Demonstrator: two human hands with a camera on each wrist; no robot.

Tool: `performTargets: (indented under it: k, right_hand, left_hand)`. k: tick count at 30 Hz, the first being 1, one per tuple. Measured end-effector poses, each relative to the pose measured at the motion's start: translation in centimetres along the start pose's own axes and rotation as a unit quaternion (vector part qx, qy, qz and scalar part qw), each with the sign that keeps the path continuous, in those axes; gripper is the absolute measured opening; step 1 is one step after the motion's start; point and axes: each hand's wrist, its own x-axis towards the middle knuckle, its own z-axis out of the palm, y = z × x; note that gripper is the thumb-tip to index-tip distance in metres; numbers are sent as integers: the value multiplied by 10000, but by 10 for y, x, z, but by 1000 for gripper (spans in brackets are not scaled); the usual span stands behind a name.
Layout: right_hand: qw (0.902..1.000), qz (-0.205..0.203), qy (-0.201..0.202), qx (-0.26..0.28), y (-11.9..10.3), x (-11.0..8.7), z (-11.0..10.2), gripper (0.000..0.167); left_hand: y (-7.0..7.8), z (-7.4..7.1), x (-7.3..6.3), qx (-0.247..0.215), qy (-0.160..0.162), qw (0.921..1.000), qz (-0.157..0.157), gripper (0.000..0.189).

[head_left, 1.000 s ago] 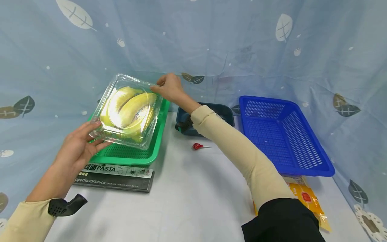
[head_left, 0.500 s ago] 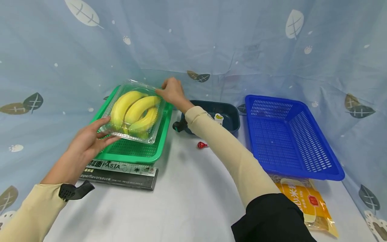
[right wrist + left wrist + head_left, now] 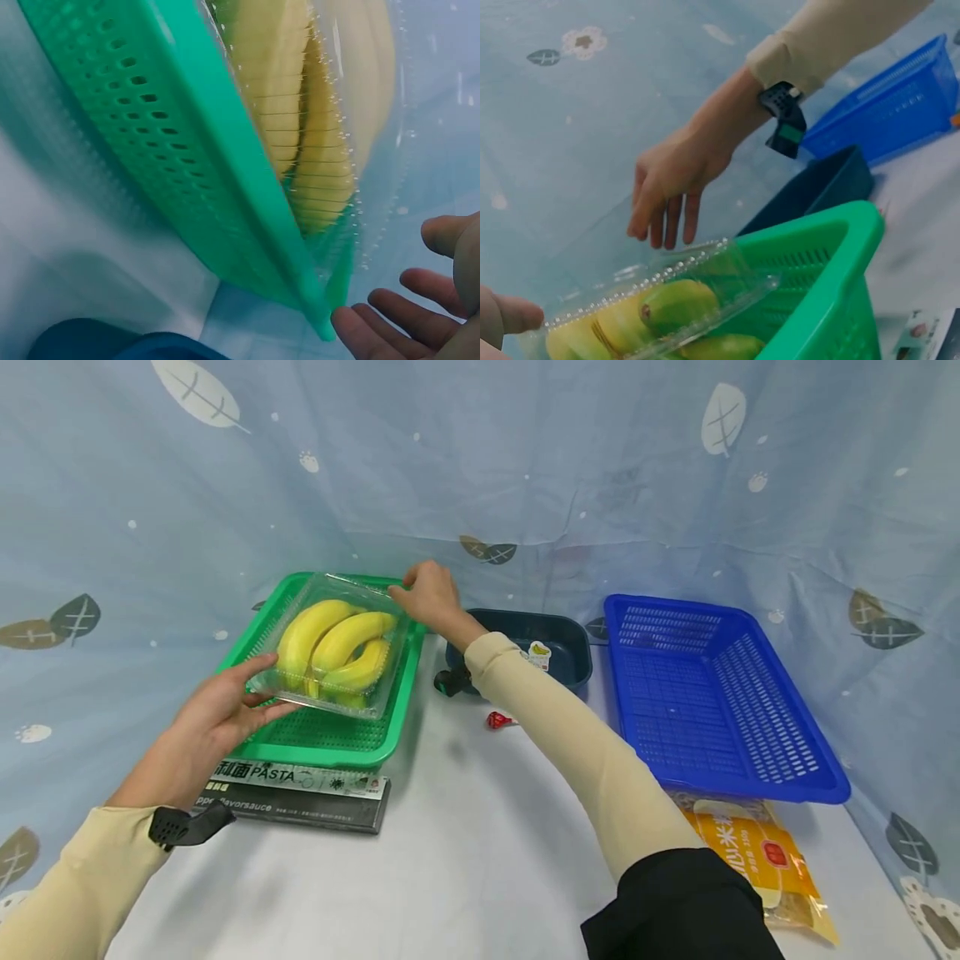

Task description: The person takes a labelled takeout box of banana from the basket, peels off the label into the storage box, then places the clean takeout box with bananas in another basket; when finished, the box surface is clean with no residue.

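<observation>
A clear plastic box of bananas [image 3: 341, 647] lies tilted inside the green basket [image 3: 258, 739]. My left hand [image 3: 217, 710] holds the box's near left corner, thumb on top and fingers beneath; only the thumb side shows in the left wrist view. My right hand [image 3: 431, 597] is at the box's far right corner. Its fingers [image 3: 412, 315] are spread and relaxed beside the basket's rim in the right wrist view, with a small gap between them and the box. From the left wrist view, the right hand's fingers point downward above the box edge.
A dark blue tub [image 3: 573, 639] with a sticker stands behind my right forearm. Right of it is a blue basket [image 3: 675, 718], with an orange food packet [image 3: 757, 860] in front. A red lollipop [image 3: 497, 720] and a black pasta box [image 3: 300, 806] lie on the white table.
The banana box has come down into the green basket, both hands moving with it. My right hand's fingers are now loose at its corner.
</observation>
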Motion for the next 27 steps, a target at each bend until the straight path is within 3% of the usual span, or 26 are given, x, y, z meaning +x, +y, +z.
performTargets:
  k: [5,18,27]
  right_hand:
    - [10000,78,-21,25,4,-4,-5,37]
    - [9991,-187,-163,345,4,-15,-20,35]
    - [9952,-449,-249,833,12,-25,-39,35]
  left_hand:
    - [-1,2,4,24,-16,9999,-137,88]
    - [-1,-3,13,308,-54,9990,-311,81]
    - [3,-1,8,408,50,9968,-685,109]
